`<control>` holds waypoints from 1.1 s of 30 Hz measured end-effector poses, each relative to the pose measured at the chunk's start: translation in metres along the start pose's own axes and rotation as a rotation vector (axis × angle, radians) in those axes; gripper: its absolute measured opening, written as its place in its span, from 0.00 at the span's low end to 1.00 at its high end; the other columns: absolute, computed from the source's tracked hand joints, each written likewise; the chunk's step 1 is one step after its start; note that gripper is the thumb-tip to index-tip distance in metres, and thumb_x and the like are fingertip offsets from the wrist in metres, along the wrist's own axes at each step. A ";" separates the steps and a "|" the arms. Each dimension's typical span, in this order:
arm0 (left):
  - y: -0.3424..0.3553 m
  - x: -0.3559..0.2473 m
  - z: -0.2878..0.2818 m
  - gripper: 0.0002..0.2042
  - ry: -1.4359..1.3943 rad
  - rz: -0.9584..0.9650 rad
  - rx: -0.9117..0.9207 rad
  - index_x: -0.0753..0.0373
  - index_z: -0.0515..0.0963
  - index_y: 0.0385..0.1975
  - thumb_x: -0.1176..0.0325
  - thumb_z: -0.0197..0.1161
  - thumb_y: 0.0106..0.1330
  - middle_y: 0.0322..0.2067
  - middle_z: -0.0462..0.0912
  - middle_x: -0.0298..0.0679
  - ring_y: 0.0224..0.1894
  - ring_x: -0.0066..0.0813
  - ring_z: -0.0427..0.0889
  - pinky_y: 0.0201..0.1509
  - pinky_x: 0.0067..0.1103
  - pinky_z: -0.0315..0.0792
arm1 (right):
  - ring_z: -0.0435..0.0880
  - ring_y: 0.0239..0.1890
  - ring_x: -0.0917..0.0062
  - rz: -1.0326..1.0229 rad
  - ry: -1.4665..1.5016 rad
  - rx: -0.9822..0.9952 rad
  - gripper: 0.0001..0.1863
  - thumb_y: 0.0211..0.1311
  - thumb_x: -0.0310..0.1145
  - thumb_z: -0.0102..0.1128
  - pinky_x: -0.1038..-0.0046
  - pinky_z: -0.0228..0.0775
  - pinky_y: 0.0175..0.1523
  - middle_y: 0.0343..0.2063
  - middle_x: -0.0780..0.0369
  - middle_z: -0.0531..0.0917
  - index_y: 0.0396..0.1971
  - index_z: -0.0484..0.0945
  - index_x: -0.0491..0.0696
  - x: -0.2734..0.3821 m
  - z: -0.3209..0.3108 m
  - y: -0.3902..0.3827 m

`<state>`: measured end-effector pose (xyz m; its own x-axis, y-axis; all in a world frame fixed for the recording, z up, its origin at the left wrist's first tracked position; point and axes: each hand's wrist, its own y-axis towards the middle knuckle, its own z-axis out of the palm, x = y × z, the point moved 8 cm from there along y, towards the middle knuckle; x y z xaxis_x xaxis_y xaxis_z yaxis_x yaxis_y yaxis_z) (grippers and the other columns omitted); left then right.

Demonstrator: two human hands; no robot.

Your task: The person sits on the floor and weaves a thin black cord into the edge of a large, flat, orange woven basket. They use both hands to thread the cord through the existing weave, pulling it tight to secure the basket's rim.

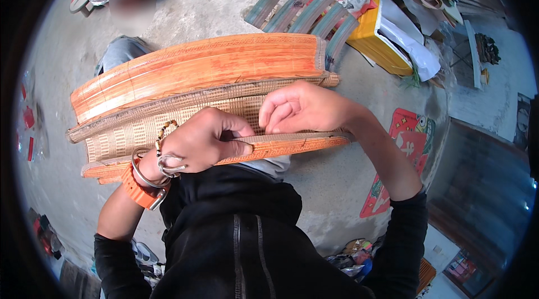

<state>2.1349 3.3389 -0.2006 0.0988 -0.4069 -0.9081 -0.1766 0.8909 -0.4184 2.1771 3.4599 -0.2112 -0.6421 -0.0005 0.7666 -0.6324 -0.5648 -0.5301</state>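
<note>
A folded bamboo mat (pixel 208 55) lies across in front of me, with orange slats on its outer faces and a tan woven backing (pixel 132 130) showing in the fold. Along the near edge runs a stitched border strip. My left hand (pixel 196 142) pinches that near edge between thumb and fingers, an orange watch and bracelets on its wrist. Just right of it, my right hand (pixel 300 108) is closed, thumb against curled fingers, close over the same edge. Whatever its fingertips hold, if anything, is too small to tell.
Beyond the mat stand a slatted low bench (pixel 300 1) and a yellow box (pixel 373 38) with plastic and paper. A red printed mat (pixel 398 159) lies on the concrete floor at right. At the far left, a person's knee (pixel 120 52) reaches the mat's far side.
</note>
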 end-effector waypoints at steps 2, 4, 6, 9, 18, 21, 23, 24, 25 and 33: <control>0.002 -0.001 -0.003 0.07 -0.014 -0.004 -0.012 0.68 0.80 0.35 0.73 0.67 0.60 0.25 0.82 0.39 0.27 0.22 0.77 0.34 0.22 0.72 | 0.82 0.39 0.85 0.009 -0.193 -0.288 0.10 0.60 0.23 0.61 0.81 0.75 0.43 0.33 0.61 0.84 0.41 0.78 0.40 0.018 -0.020 -0.015; 0.004 0.001 -0.008 0.07 -0.022 -0.014 -0.021 0.68 0.80 0.35 0.73 0.67 0.60 0.24 0.82 0.38 0.28 0.20 0.77 0.34 0.21 0.72 | 0.83 0.34 0.83 -0.023 -0.492 -0.579 0.08 0.58 0.24 0.61 0.79 0.75 0.38 0.28 0.61 0.84 0.38 0.79 0.40 0.058 -0.026 -0.040; 0.003 0.003 -0.011 0.07 -0.018 -0.002 -0.046 0.69 0.80 0.34 0.73 0.67 0.60 0.24 0.81 0.38 0.27 0.19 0.76 0.33 0.21 0.71 | 0.82 0.32 0.80 -0.236 -0.802 -0.626 0.08 0.56 0.24 0.63 0.77 0.74 0.36 0.28 0.61 0.83 0.36 0.80 0.41 0.082 -0.006 -0.062; 0.004 0.002 -0.015 0.07 -0.024 -0.021 -0.046 0.69 0.80 0.33 0.73 0.67 0.60 0.23 0.80 0.37 0.26 0.19 0.75 0.32 0.20 0.70 | 0.81 0.30 0.75 -0.416 -1.105 -0.666 0.09 0.52 0.25 0.65 0.74 0.72 0.33 0.29 0.61 0.80 0.34 0.80 0.41 0.078 0.046 -0.069; 0.002 -0.032 -0.018 0.08 0.136 0.085 -0.118 0.67 0.81 0.32 0.71 0.68 0.57 0.23 0.81 0.43 0.24 0.28 0.78 0.32 0.23 0.71 | 0.80 0.36 0.71 -0.530 -1.078 -0.931 0.05 0.60 0.26 0.54 0.73 0.73 0.38 0.33 0.59 0.77 0.34 0.75 0.42 0.057 0.077 -0.066; -0.002 -0.028 -0.026 0.09 0.268 0.060 -0.172 0.68 0.80 0.35 0.72 0.69 0.58 0.24 0.79 0.35 0.26 0.17 0.73 0.31 0.19 0.69 | 0.82 0.37 0.70 -0.642 -0.463 -1.015 0.06 0.66 0.27 0.52 0.74 0.75 0.42 0.34 0.57 0.80 0.38 0.75 0.43 0.070 0.077 -0.116; 0.000 -0.028 -0.027 0.10 0.238 0.130 -0.185 0.69 0.79 0.34 0.71 0.70 0.58 0.24 0.79 0.36 0.26 0.18 0.73 0.31 0.19 0.69 | 0.82 0.36 0.71 -0.918 0.038 -1.080 0.06 0.69 0.27 0.49 0.71 0.77 0.44 0.34 0.56 0.80 0.41 0.73 0.43 0.078 0.081 -0.175; 0.000 -0.026 -0.028 0.10 0.241 0.133 -0.182 0.69 0.79 0.34 0.71 0.70 0.58 0.24 0.79 0.36 0.26 0.18 0.73 0.31 0.19 0.69 | 0.81 0.36 0.71 -1.036 0.100 -1.045 0.07 0.69 0.26 0.48 0.69 0.76 0.46 0.34 0.56 0.79 0.42 0.72 0.42 0.085 0.086 -0.207; 0.001 -0.026 -0.028 0.10 0.243 0.137 -0.175 0.70 0.79 0.34 0.71 0.70 0.58 0.24 0.79 0.35 0.26 0.18 0.73 0.31 0.19 0.69 | 0.80 0.35 0.72 -1.136 0.133 -1.008 0.07 0.69 0.25 0.46 0.68 0.76 0.47 0.34 0.55 0.78 0.43 0.71 0.41 0.090 0.093 -0.242; 0.007 -0.025 -0.032 0.09 0.250 0.146 -0.170 0.67 0.81 0.31 0.69 0.70 0.56 0.22 0.80 0.44 0.23 0.30 0.76 0.30 0.24 0.70 | 0.64 0.19 0.81 -1.476 -0.308 -1.406 0.06 0.68 0.15 0.38 0.57 0.71 0.62 0.19 0.63 0.62 0.37 0.66 0.38 0.102 0.224 -0.530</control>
<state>2.1003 3.3484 -0.1816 -0.1791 -0.3335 -0.9256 -0.3344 0.9054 -0.2615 2.5434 3.5743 0.2294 0.5358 -0.4296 0.7269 -0.4171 0.6138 0.6703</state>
